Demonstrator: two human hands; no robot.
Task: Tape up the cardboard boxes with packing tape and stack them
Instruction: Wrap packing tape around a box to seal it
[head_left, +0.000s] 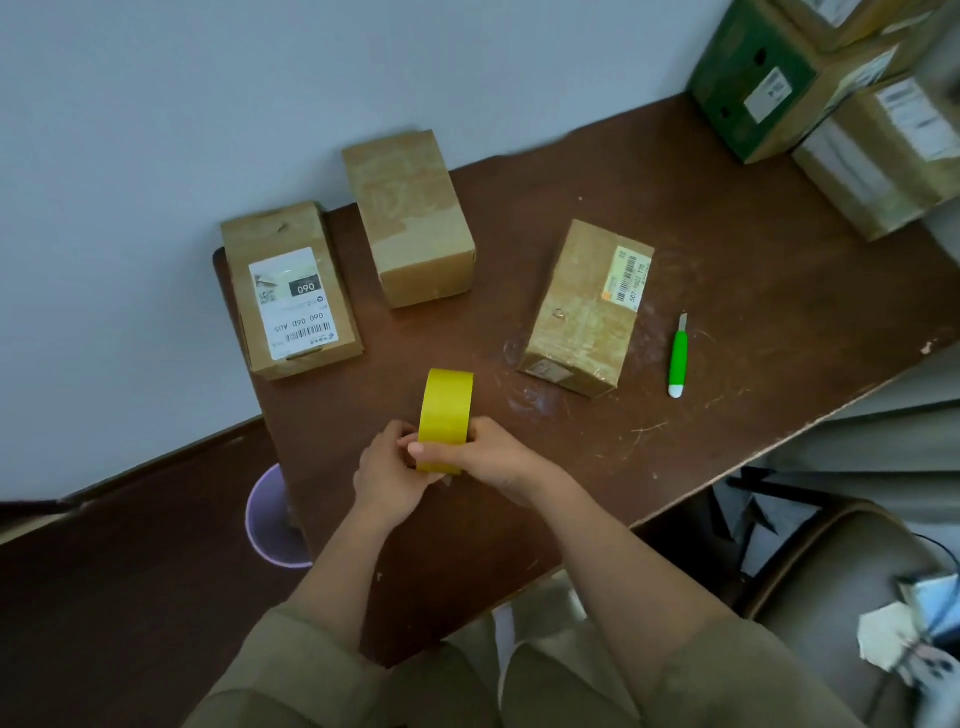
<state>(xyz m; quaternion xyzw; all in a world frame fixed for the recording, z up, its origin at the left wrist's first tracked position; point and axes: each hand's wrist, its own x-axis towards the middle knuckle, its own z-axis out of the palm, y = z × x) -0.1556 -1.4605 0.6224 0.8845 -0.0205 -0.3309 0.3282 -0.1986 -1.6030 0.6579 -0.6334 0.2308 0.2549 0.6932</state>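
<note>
Both hands hold a yellow roll of packing tape standing on edge just below frame centre, over the dark brown wooden table. The right hand is wrapped around the roll's lower right side with the thumb laid across its face; the left hand has its fingers curled in against the roll's lower left edge, apparently picking for the tape end, though the end itself is not visible. Three small brown cardboard boxes sit apart on the table: one with a white shipping label at left, a plain one above centre, and one with a small yellow barcode sticker right of centre. All three already show older tape or residue. A green-handled utility knife lies just right of the stickered box. More boxes, one green, are stacked in the upper right corner. Judgement: taping has not begun and nothing here is stacked yet. Risks: the tape end may split or tear into a sliver if peeled at a corner; the pulled strip may fold back and stick to itself; the light boxes may slide when tape is pressed down one-handed; the knife blade tip looks exposed, so a blind reach right could nick a finger.
</note>
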